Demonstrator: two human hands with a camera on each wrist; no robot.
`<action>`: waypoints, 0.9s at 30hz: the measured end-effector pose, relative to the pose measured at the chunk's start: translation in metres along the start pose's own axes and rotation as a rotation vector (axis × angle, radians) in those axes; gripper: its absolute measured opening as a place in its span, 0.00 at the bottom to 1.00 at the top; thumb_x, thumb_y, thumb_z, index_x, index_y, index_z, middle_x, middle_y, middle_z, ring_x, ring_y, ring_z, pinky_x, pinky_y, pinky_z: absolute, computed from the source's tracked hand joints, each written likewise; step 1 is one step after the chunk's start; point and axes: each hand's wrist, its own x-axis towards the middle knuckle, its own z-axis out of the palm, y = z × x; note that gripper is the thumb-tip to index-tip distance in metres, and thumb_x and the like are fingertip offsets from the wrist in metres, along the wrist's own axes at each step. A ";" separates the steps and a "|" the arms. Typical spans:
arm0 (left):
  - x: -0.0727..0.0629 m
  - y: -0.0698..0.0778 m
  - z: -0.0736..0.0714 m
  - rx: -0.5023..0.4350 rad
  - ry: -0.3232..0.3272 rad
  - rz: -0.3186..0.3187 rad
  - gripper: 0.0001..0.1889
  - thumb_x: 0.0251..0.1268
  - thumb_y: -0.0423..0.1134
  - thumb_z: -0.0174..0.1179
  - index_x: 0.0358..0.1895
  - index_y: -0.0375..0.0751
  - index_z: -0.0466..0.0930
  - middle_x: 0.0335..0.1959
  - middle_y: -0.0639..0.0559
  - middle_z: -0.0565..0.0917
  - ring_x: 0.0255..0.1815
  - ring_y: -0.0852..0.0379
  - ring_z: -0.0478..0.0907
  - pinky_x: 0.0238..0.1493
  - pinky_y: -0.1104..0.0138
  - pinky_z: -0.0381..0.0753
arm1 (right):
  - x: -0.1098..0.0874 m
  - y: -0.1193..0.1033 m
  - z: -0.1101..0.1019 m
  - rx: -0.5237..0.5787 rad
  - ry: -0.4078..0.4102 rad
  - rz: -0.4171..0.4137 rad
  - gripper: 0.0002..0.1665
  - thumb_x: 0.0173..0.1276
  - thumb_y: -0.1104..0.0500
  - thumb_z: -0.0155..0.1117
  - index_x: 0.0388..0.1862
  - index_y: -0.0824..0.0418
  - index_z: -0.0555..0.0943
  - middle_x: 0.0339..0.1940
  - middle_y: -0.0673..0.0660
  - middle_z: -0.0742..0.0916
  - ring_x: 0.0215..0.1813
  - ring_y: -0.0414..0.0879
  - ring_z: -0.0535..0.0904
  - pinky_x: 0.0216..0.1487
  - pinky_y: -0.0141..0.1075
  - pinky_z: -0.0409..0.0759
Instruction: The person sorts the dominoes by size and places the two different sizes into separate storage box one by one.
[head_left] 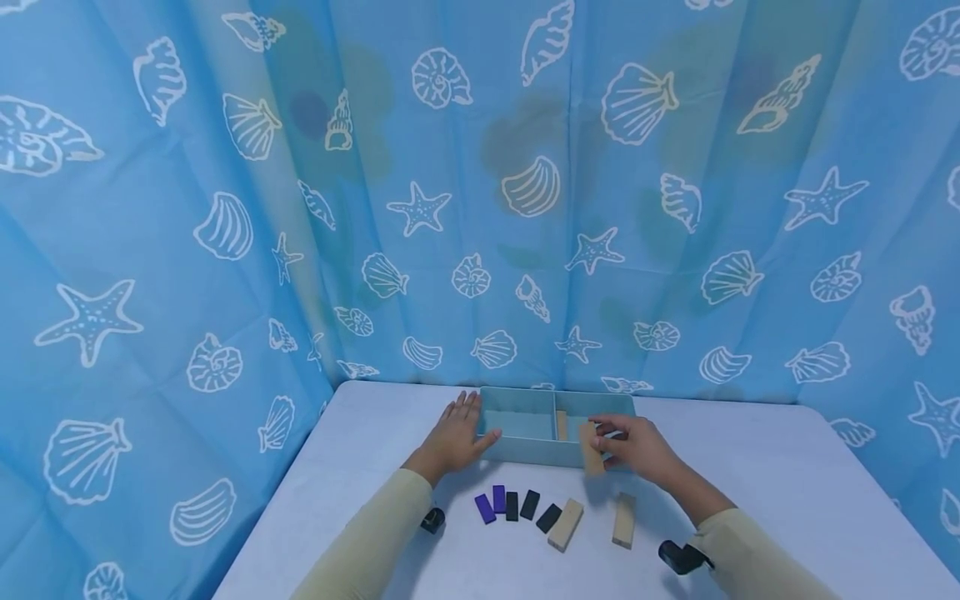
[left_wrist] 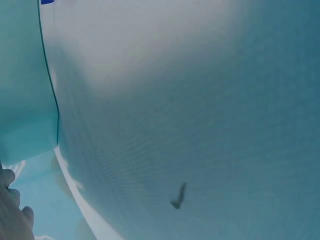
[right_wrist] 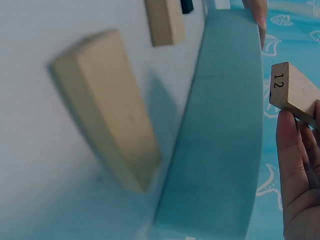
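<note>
A teal two-compartment box (head_left: 528, 451) stands at the back of the table. My left hand (head_left: 452, 437) rests against its left end, fingers straight along the wall and thumb by the front rim. In my right hand (head_left: 637, 446) a wooden block (head_left: 591, 450) is pinched between thumb and fingers, at the front rim of the right compartment. The right wrist view shows the number 12 on the end of that held block (right_wrist: 295, 90). Inside the right compartment another wooden block (head_left: 562, 425) lies by the divider.
In front of the box lie two wooden blocks (head_left: 566, 525), (head_left: 624, 521), several small black blocks (head_left: 529, 505) and two purple blocks (head_left: 485, 508). A white cloth (head_left: 360, 442) covers the table. Behind it hangs a blue shell-patterned curtain (head_left: 465, 317).
</note>
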 end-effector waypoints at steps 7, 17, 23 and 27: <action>0.000 0.001 -0.001 0.002 -0.006 -0.003 0.45 0.72 0.68 0.37 0.77 0.35 0.43 0.78 0.43 0.48 0.78 0.47 0.38 0.74 0.54 0.41 | 0.023 -0.004 -0.006 0.012 0.020 0.001 0.28 0.68 0.57 0.66 0.62 0.70 0.74 0.50 0.63 0.83 0.47 0.54 0.83 0.37 0.42 0.85; -0.001 0.001 -0.001 -0.015 -0.005 -0.002 0.45 0.72 0.67 0.37 0.77 0.35 0.44 0.78 0.43 0.48 0.78 0.47 0.38 0.74 0.53 0.41 | 0.045 0.002 -0.002 0.075 0.055 0.003 0.29 0.70 0.59 0.64 0.64 0.71 0.71 0.52 0.66 0.81 0.49 0.56 0.82 0.39 0.41 0.85; 0.000 0.000 0.003 -0.009 0.005 0.000 0.45 0.72 0.67 0.37 0.77 0.35 0.43 0.78 0.43 0.48 0.78 0.47 0.39 0.74 0.54 0.42 | 0.057 0.008 0.001 0.089 0.039 0.044 0.25 0.71 0.64 0.62 0.64 0.71 0.71 0.50 0.64 0.81 0.49 0.56 0.82 0.40 0.42 0.85; 0.000 0.000 0.002 -0.017 0.011 0.005 0.44 0.72 0.67 0.38 0.77 0.35 0.44 0.78 0.43 0.49 0.78 0.46 0.39 0.74 0.54 0.42 | 0.066 0.014 0.001 0.081 0.017 0.071 0.24 0.72 0.65 0.59 0.64 0.72 0.70 0.50 0.65 0.81 0.50 0.56 0.81 0.41 0.41 0.84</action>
